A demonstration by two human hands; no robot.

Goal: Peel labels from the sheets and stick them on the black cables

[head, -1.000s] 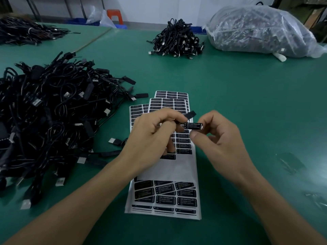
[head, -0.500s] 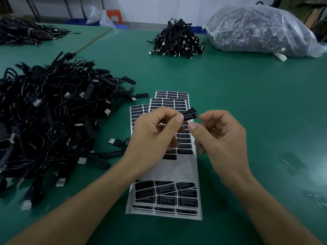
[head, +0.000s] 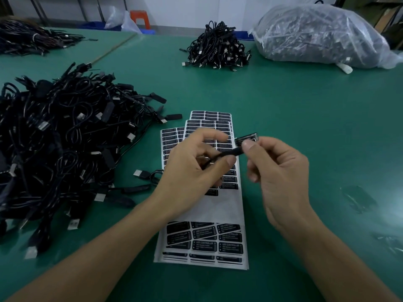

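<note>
Fingers (head: 205, 137) of the left hand (head: 192, 171) and right hand (head: 281, 182) pinch one black cable (head: 233, 152) just above the label sheets (head: 207, 210) (middle rows already bare), which lie on the green surface (head: 305, 127). Left, a large cable pile (head: 65, 138); farther back, a smaller pile (head: 218, 49) and a clear plastic bag (head: 316, 33) holding cables.

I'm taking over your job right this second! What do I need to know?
Left grip holds a black cable; right grip pinches its far end, where a label seems stuck, though blurry.
Label sheets lie stacked beneath them; the top sheet's middle rows are already peeled.
A big cable pile lies left, a smaller pile and a full bag farther off.
Left to do: press this label flat, set the cable aside, peel the next. Which pile is labelled, I cannot tell.
</note>
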